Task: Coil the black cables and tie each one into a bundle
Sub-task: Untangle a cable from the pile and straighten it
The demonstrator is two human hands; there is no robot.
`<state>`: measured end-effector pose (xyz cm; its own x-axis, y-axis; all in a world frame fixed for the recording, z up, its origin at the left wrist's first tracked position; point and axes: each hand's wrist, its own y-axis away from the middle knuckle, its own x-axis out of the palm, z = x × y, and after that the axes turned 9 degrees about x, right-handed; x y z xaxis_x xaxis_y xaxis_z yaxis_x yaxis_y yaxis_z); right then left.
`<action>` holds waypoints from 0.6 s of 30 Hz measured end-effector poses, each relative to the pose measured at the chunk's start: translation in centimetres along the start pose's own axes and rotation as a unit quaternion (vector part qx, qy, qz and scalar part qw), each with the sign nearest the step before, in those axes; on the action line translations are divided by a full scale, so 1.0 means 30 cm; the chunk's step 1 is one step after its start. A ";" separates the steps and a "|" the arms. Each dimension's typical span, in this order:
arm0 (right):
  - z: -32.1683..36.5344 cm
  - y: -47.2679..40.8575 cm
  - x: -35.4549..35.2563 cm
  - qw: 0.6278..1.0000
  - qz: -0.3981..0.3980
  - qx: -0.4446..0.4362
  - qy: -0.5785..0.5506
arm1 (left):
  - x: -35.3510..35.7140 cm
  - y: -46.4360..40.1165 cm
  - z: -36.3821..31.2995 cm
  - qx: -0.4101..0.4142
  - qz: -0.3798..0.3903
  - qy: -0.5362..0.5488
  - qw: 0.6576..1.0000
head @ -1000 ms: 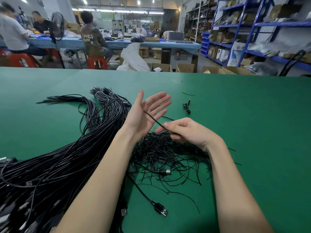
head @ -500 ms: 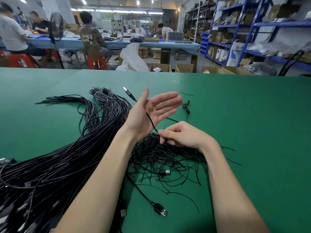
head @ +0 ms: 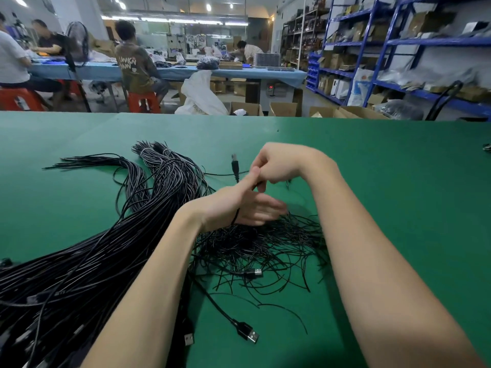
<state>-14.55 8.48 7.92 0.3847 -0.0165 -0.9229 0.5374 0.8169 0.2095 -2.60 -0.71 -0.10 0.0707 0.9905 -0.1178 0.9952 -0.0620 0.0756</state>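
Observation:
My left hand (head: 239, 205) is held flat over the green table (head: 385, 208) with fingers straight and thumb raised. One black cable (head: 236, 217) runs across its palm. My right hand (head: 276, 166) hovers just beyond that thumb, fingers curled, pinching the same cable. The cable's USB plug (head: 235, 164) sticks up left of my right hand. A large heap of loose black cables (head: 93, 248) fans across the left of the table. Under my hands lies a tangle of thin black ties (head: 265, 243).
Loose USB plugs (head: 248, 334) lie near the front edge between my forearms. A small dark bundle (head: 487, 147) sits at the far right edge. Beyond the table are people seated at a blue bench (head: 239, 73), cardboard boxes and blue shelving (head: 398, 43).
My right hand has risen from the tie pile and swung over my left thumb, carrying the cable with it. My left hand has tipped its fingers down and the plug end has shifted right.

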 end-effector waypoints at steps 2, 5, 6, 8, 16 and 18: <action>0.025 0.013 -0.025 0.999 -0.026 -0.015 -0.011 | -0.018 0.000 0.004 0.018 -0.050 0.020 0.998; 0.041 0.037 -0.011 0.993 -0.103 -0.038 -0.049 | -0.057 0.004 0.021 0.041 -0.092 0.002 0.995; 0.042 0.042 0.005 0.988 -0.133 -0.042 -0.062 | -0.064 0.003 0.029 0.044 -0.114 -0.009 0.992; 0.036 0.051 0.054 0.974 -0.198 -0.053 -0.101 | -0.074 -0.001 0.044 0.059 -0.175 -0.022 0.983; -0.050 0.043 0.287 0.894 -0.018 -0.086 -0.440 | -0.087 0.004 0.013 0.219 -0.227 0.125 0.941; -0.076 0.020 0.322 0.903 0.016 -0.074 -0.424 | -0.084 0.018 0.009 0.236 -0.191 0.151 0.941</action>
<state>-12.22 10.13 -1.60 0.8683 -0.3743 -0.3254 0.4328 0.8923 0.1286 -2.22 -3.27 -0.04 -0.2491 0.9371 0.2445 0.8689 0.3278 -0.3710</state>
